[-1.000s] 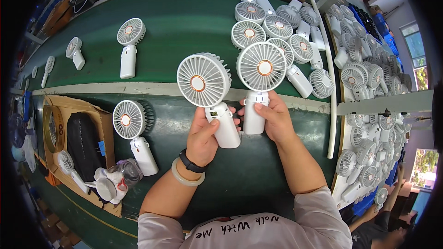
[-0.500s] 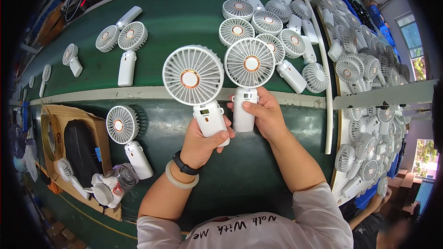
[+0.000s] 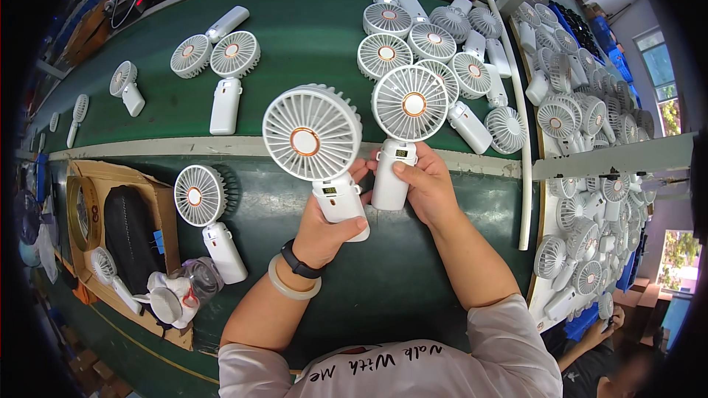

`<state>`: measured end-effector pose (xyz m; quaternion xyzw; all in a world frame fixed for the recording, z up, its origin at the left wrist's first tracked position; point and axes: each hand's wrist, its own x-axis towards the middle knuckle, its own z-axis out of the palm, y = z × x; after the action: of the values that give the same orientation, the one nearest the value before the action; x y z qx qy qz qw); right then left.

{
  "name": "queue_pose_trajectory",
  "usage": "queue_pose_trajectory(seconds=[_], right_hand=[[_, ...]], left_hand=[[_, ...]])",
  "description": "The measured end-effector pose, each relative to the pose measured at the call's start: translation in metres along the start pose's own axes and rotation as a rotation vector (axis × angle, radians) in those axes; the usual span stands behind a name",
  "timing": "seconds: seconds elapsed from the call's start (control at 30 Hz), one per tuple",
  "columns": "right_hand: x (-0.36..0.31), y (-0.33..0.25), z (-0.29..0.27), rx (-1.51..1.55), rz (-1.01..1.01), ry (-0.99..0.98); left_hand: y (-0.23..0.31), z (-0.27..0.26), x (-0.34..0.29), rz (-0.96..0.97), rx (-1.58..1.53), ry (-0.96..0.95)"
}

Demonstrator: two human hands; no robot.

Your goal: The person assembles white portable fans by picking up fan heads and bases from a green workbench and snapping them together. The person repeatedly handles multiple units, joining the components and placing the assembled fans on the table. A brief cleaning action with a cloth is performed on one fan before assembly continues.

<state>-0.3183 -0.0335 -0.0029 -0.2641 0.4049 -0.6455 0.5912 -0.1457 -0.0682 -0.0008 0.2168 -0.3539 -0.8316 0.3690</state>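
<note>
Two white handheld fans are held up side by side over the bench. My left hand (image 3: 324, 228) is wrapped round the handle of the left fan (image 3: 313, 133), which has a copper-coloured ring at its hub and a small lit display on the handle. Closed on the handle of the right fan (image 3: 410, 103), my right hand (image 3: 428, 184) has its thumb just below that fan's display. Behind the right fan lies a cluster of similar fans (image 3: 387, 55) on the green belt. Another fan (image 3: 214, 221) rests on the bench to my left.
More fans (image 3: 234, 55) lie along the green belt (image 3: 310, 29) at the left. A cardboard box (image 3: 166, 214) with a black pouch stands at the bench's left, beside a clear jar (image 3: 200, 280). Past a white tube (image 3: 525, 177), many fans fill a rack (image 3: 582, 206) near another person.
The left fan has tilted and lowered slightly, and the right fan has shifted a little to the right. The right fan's display now shows lit digits. Fans on the belt appear slightly further right.
</note>
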Motion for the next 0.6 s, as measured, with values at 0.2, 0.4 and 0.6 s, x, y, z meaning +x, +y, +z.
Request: queue_pose_trajectory(seconds=[0.2,0.4,0.6], right_hand=[[-0.002,0.005,0.02,-0.779,-0.341,-0.007],[0.042,-0.005,0.002,-1.734,-0.525,0.219],[0.072,0.005,-0.001,-1.663,-0.715,0.292]], left_hand=[[-0.003,-0.012,-0.01,-0.06,0.094,-0.049],[0.0,0.009,-0.01,0.614,1.311,0.281],[0.007,0.01,-0.012,0.6,1.408,0.306]])
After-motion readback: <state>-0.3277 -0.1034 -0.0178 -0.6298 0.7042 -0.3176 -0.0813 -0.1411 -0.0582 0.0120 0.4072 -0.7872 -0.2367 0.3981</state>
